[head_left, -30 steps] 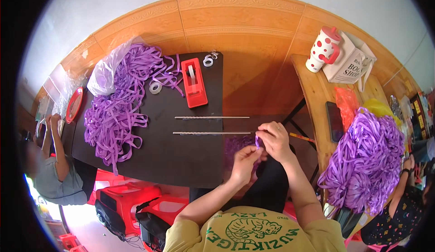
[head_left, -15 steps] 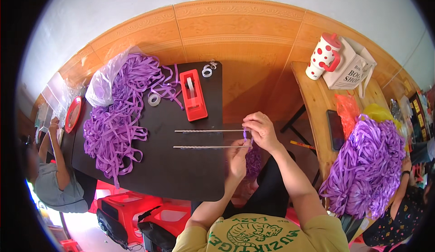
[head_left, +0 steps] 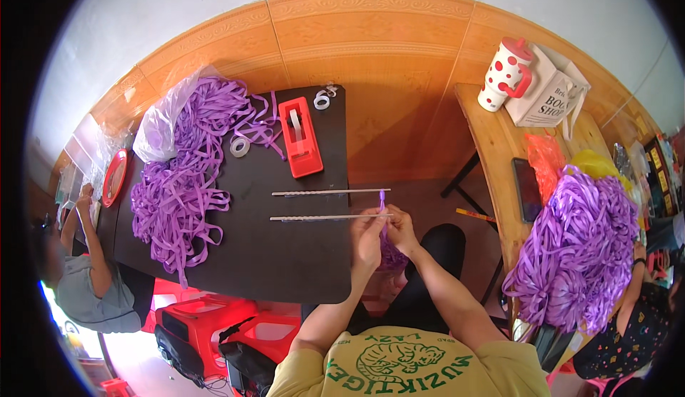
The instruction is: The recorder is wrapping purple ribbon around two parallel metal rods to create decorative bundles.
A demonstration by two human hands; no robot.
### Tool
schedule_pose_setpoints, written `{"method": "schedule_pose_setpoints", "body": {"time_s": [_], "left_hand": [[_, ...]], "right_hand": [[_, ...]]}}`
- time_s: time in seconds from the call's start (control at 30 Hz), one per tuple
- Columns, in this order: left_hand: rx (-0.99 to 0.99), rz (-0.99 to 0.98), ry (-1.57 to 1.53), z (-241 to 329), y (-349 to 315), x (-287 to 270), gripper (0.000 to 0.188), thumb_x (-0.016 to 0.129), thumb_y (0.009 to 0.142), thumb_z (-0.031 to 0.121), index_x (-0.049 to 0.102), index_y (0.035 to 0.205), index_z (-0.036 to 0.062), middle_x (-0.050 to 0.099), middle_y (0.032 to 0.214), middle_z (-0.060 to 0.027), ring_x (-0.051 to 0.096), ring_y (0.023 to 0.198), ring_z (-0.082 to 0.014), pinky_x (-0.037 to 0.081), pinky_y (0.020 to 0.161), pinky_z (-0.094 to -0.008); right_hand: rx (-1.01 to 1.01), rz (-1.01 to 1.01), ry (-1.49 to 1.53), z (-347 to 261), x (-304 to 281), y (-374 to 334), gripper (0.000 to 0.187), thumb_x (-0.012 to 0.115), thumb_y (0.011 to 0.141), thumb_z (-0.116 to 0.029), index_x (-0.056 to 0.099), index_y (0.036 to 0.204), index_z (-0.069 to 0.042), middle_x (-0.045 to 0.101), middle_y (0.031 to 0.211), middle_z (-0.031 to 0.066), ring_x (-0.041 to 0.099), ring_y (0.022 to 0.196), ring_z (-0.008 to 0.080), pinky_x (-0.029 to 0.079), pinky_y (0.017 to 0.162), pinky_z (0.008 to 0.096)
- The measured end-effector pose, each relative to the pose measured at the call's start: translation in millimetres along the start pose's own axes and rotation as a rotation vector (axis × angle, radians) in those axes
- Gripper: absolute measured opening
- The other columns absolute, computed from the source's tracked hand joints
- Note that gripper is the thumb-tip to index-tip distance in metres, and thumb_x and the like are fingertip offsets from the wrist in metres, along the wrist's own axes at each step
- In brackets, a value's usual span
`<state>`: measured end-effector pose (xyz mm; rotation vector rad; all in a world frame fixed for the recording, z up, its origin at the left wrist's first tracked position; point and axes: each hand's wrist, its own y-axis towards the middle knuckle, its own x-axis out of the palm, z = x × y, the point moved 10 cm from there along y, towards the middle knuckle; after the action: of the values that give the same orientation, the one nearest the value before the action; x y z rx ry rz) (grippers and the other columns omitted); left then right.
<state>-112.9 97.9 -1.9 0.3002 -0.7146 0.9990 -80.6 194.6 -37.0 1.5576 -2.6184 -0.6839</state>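
Note:
Two thin metal rods, a far one [head_left: 321,193] and a near one [head_left: 321,218], lie parallel on the dark table and stick out past its right edge. A narrow purple ribbon [head_left: 382,200] is looped at the far rod's end and runs down to the near rod. Beside the near rod's end, my left hand [head_left: 367,238] is closed with its fingertips on the ribbon. My right hand [head_left: 402,230] pinches the ribbon next to it, the two hands almost touching. More purple ribbon [head_left: 392,255] hangs below them, partly hidden by the hands.
A heap of purple ribbon [head_left: 178,204], a red tape dispenser [head_left: 305,156] and tape rolls [head_left: 240,147] lie on the dark table [head_left: 285,268]. The wooden table [head_left: 492,161] at right holds a phone [head_left: 526,190], a dotted tumbler [head_left: 504,76], a bag and another ribbon heap [head_left: 571,254]. People sit at both sides.
My right hand has come down from the far rod to the near rod, beside my left hand. The ribbon now stretches between the rods in plain sight. The whole view has shifted slightly.

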Motion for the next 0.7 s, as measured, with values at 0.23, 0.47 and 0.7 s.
{"method": "schedule_pose_setpoints", "body": {"time_s": [0.23, 0.47, 0.7], "left_hand": [[-0.057, 0.005, 0.066, -6.9, 3.1, -5.4, 0.010, 0.059, 0.087, 0.005, 0.062, 0.094, -0.0001, 0.062, 0.083, -0.0055, 0.057, 0.073, -0.0113, 0.044, 0.068, -0.0222], [-0.005, 0.012, 0.087, -1.0, 1.7, -9.7, 0.010, 0.060, 0.086, 0.005, 0.064, 0.094, 0.0008, 0.062, 0.079, -0.0052, 0.055, 0.069, -0.0117, 0.044, 0.066, -0.0236], [0.007, -0.017, 0.149, -18.5, -3.6, -21.9, 0.007, 0.061, 0.086, 0.007, 0.063, 0.090, 0.0011, 0.061, 0.079, -0.0039, 0.055, 0.068, -0.0107, 0.042, 0.065, -0.0220]], "right_hand": [[0.143, 0.040, 0.122, 85.2, 12.8, -50.8, 0.004, 0.058, 0.077, -0.002, 0.057, 0.075, 0.002, 0.050, 0.069, 0.0103, 0.052, 0.066, 0.0224, 0.039, 0.059, 0.0316], [0.454, -0.003, 0.028, 115.8, 15.2, -91.9, 0.004, 0.063, 0.076, -0.002, 0.062, 0.074, 0.002, 0.057, 0.066, 0.0054, 0.052, 0.063, 0.0123, 0.039, 0.058, 0.0282], [0.647, 0.134, 0.319, 135.1, 13.4, -121.6, 0.005, 0.064, 0.073, 0.000, 0.063, 0.069, -0.003, 0.054, 0.061, -0.0028, 0.048, 0.059, 0.0064, 0.038, 0.056, 0.0249]]}}
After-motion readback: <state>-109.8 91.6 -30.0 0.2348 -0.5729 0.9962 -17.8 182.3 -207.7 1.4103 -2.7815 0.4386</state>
